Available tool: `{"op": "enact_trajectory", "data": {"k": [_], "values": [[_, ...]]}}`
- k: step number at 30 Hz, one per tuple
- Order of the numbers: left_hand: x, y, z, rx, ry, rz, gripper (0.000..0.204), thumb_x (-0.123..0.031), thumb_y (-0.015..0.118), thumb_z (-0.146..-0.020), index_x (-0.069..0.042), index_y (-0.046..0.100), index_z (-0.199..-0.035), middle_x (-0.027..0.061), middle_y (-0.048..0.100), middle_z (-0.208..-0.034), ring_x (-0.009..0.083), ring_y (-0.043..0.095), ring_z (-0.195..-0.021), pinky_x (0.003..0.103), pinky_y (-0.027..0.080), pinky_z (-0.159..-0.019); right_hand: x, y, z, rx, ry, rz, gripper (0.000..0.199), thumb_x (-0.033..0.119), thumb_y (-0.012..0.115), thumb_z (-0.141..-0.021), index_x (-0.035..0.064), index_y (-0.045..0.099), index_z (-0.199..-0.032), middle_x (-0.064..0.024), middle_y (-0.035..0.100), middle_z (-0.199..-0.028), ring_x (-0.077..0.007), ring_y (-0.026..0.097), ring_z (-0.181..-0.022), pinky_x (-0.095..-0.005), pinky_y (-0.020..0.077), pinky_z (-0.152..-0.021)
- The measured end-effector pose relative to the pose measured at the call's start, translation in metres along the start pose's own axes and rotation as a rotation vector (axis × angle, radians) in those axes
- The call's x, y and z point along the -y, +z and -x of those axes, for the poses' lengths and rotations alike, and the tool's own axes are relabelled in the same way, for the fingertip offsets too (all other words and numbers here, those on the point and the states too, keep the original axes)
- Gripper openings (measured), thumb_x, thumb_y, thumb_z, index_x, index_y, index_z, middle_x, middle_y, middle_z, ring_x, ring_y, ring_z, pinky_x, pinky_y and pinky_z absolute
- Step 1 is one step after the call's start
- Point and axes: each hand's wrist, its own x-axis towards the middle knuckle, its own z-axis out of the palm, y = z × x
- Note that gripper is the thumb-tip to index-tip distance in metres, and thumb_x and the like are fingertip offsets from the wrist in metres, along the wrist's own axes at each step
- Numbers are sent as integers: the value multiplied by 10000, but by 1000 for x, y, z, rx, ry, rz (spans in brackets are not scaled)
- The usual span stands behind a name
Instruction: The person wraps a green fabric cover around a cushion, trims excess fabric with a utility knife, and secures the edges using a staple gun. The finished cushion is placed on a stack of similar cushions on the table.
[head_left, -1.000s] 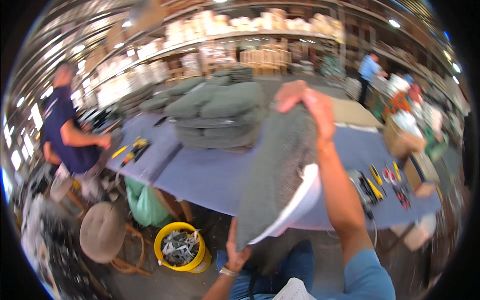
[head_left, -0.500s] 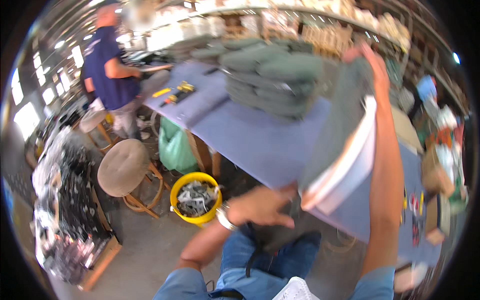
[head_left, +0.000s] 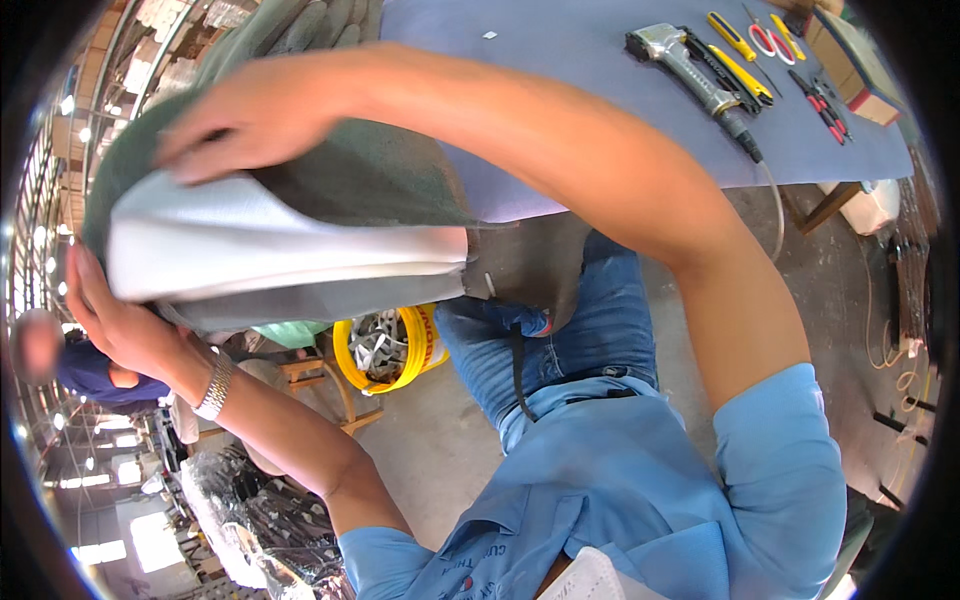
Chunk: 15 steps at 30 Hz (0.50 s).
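The left hand (head_left: 125, 325) grips the left end of one cushion (head_left: 290, 250), its fingers bent around it and slightly parted. The cushion, a white pad partly wrapped in grey-green cloth (head_left: 385, 170), is held up by the tabletop's (head_left: 560, 80) near edge, toward the left. On its upper side lies the right hand (head_left: 265, 115), fingers bent against the cloth beside the white; blur makes it impossible to tell whether they pinch it. Below stands one yellow bucket (head_left: 417, 345) of scraps.

Toward the tabletop's right end lie one grey air tool (head_left: 690, 70), its hose crossing the near edge, two yellow-handled tools (head_left: 732, 36), one pair of scissors (head_left: 770, 42), a third yellow tool (head_left: 788, 37), red-and-black pliers (head_left: 820, 105) and, at the right edge, one box (head_left: 850, 60).
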Motion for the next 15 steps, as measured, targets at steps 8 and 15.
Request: {"op": "enact_trajectory", "data": {"k": [8,15], "values": [[76,-47,103,-144,-610,-47,475,-309,528,-1015,2,680,-1340,142,635,-1337,292,650,-1185,434,559,-1022,-67,26,197,150,671,-96,545,467,587,-1044,48,631,-1390,-192,686,-1334,-352,674,-1185,-441,522,-1034],[159,-93,206,-108,-1164,268,429,-241,616,-983,58,636,-1290,172,698,-1198,309,715,-1040,421,626,-867,-84,54,243,-69,783,-208,474,410,631,-1024,59,660,-1341,-183,726,-1253,-333,715,-1078,-435,552,-951]]}}
